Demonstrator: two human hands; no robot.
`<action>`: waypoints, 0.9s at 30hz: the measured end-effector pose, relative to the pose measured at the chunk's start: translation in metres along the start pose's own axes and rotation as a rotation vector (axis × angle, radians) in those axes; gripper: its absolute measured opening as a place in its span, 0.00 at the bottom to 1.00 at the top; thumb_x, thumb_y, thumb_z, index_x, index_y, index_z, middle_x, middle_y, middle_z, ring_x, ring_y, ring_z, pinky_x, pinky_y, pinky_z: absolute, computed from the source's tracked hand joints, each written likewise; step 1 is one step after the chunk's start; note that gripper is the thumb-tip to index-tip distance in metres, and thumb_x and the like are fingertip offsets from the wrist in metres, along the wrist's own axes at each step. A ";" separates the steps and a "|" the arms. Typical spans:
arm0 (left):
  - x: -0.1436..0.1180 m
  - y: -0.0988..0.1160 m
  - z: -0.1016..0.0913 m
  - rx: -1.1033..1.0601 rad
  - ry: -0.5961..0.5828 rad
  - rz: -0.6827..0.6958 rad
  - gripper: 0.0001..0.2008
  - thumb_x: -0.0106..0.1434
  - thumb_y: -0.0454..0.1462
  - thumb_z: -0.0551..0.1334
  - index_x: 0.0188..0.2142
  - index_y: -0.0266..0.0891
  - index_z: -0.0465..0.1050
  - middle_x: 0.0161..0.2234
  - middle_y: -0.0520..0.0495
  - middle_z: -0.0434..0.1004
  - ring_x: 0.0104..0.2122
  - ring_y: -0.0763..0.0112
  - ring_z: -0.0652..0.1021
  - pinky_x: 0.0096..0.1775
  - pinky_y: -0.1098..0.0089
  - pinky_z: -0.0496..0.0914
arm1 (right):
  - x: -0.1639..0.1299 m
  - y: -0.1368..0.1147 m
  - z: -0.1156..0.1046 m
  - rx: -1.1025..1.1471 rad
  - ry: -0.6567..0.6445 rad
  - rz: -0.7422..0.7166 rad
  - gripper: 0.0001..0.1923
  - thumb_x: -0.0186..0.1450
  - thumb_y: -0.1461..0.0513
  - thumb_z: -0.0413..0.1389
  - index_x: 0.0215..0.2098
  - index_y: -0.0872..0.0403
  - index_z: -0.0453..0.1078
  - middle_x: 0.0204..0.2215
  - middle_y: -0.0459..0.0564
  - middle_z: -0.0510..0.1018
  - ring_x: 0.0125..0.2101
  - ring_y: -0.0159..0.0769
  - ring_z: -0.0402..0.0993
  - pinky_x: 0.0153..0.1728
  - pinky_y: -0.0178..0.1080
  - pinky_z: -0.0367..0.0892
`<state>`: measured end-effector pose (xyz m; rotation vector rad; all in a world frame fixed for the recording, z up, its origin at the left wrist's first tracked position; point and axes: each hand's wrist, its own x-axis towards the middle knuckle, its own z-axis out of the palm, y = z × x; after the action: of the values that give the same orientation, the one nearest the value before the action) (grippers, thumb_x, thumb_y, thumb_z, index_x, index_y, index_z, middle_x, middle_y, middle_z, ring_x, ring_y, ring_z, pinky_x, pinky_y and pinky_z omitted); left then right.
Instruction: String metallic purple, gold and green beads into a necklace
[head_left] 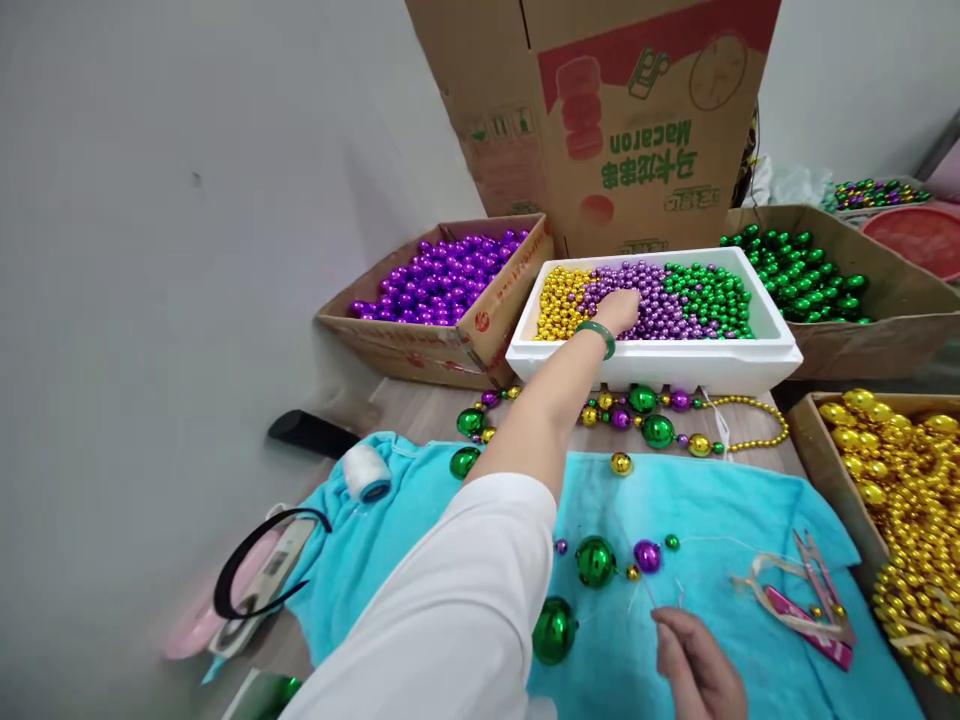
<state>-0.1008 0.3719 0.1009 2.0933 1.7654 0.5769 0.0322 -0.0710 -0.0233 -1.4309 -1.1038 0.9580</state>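
My left hand, with a green bangle at the wrist, reaches into a white foam box. Its fingers are closed and dip among small purple beads; what they pinch is hidden. Gold beads fill the box's left part and green beads its right. At the lower right, my right hand pinches a thin clear thread. Near its fingertips on the turquoise towel lie a big green ball bead, a purple ball bead and a small gold bead.
A finished-looking bead necklace lies before the foam box. Cartons of purple beads, green beads and gold beads stand around. Pink-handled snips, a thread spool and a black headband rest nearby. A tall carton stands behind.
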 end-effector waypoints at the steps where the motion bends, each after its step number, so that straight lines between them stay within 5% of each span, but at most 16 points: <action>1: -0.009 0.002 -0.004 -0.021 0.018 -0.004 0.10 0.58 0.27 0.61 0.41 0.28 0.74 0.46 0.33 0.76 0.49 0.62 0.74 0.54 0.64 0.64 | 0.006 -0.005 -0.004 0.007 0.010 -0.005 0.12 0.61 0.53 0.57 0.32 0.51 0.78 0.22 0.49 0.76 0.21 0.37 0.72 0.20 0.34 0.69; 4: -0.060 0.008 -0.019 -0.298 0.005 -0.010 0.12 0.68 0.37 0.54 0.46 0.32 0.69 0.43 0.39 0.77 0.39 0.73 0.77 0.44 0.70 0.70 | 0.023 -0.016 -0.019 -0.010 -0.008 -0.102 0.10 0.62 0.56 0.57 0.36 0.53 0.77 0.25 0.50 0.77 0.22 0.34 0.72 0.22 0.33 0.70; 8: -0.172 0.010 -0.033 -1.293 -0.202 -0.106 0.11 0.68 0.41 0.55 0.43 0.37 0.69 0.36 0.46 0.78 0.30 0.78 0.77 0.33 0.76 0.70 | 0.037 -0.029 -0.032 -0.069 -0.042 -0.252 0.08 0.64 0.61 0.57 0.39 0.53 0.75 0.25 0.48 0.75 0.22 0.31 0.70 0.23 0.33 0.69; 13: -0.283 -0.001 -0.035 -1.619 -0.224 -0.243 0.09 0.63 0.40 0.62 0.40 0.37 0.71 0.33 0.46 0.79 0.29 0.76 0.78 0.32 0.75 0.71 | 0.033 -0.045 -0.020 -0.122 -0.111 -0.298 0.08 0.64 0.61 0.56 0.40 0.53 0.75 0.23 0.47 0.73 0.22 0.30 0.69 0.23 0.32 0.67; 21: -0.339 -0.028 -0.031 -1.663 -0.075 -0.380 0.10 0.64 0.41 0.61 0.41 0.38 0.72 0.34 0.47 0.78 0.30 0.77 0.78 0.33 0.76 0.73 | 0.002 -0.043 0.002 -0.152 -0.192 -0.280 0.08 0.64 0.60 0.56 0.39 0.54 0.75 0.23 0.46 0.75 0.20 0.27 0.67 0.22 0.31 0.65; 27: -0.348 -0.036 -0.028 -1.710 -0.052 -0.284 0.10 0.60 0.40 0.65 0.41 0.38 0.73 0.34 0.46 0.79 0.30 0.76 0.77 0.33 0.75 0.73 | -0.001 -0.048 0.005 -0.196 -0.209 -0.289 0.08 0.65 0.60 0.55 0.38 0.54 0.74 0.22 0.45 0.74 0.19 0.27 0.66 0.20 0.31 0.64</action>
<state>-0.1967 0.0347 0.0766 0.6130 0.7511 1.2470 0.0207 -0.0694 0.0233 -1.2981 -1.5489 0.8211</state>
